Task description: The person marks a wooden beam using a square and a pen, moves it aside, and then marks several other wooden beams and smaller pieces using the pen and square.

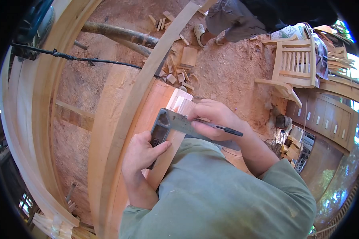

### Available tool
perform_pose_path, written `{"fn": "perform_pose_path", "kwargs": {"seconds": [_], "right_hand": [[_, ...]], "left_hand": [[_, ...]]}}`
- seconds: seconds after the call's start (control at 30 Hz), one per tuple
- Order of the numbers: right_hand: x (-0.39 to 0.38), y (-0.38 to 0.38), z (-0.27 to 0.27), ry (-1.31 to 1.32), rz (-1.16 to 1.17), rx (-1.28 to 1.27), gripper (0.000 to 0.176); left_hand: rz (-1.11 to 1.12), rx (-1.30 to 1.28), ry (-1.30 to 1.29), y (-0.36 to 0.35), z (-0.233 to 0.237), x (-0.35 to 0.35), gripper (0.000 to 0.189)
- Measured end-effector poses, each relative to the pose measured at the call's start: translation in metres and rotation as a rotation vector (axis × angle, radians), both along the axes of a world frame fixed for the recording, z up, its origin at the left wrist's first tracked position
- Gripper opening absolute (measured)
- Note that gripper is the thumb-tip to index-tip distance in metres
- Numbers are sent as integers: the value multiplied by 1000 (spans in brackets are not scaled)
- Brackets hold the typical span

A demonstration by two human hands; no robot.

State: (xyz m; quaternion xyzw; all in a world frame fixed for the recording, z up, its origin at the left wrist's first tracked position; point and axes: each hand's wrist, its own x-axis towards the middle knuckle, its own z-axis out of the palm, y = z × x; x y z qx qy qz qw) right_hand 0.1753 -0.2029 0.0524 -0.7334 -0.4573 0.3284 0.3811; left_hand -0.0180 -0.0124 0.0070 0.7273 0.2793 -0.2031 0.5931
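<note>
A metal try square [187, 124] lies across a pale, cut wooden piece [180, 99] on a reddish plank [154, 99]. My left hand [141, 153] grips the dark stock of the square, its thumb resting over the stock's near side. Above the blade, my right hand [215, 119] is closed around a dark pen [229, 130], whose back end points to the right. The pen's tip is hidden behind my fingers, close to the edge of the blade.
Long curved boards [137, 91] run along the left of the plank. A power tool [38, 28] sits at upper left, its black cable [95, 60] crossing the boards. Another person's legs [231, 24] stand beyond. At right are a wooden chair [293, 59] and panels [327, 119].
</note>
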Motion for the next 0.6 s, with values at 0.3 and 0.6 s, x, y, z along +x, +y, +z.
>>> {"fn": "perform_pose_path", "kwargs": {"seconds": [0.3,0.6], "right_hand": [[11,-8,4,-49,86,-95,5],[3,32,-15,-58,5,44,7]], "left_hand": [[19,-15,14,-2,-7,-2,44],[11,4,9,-1,-3,1,44]]}}
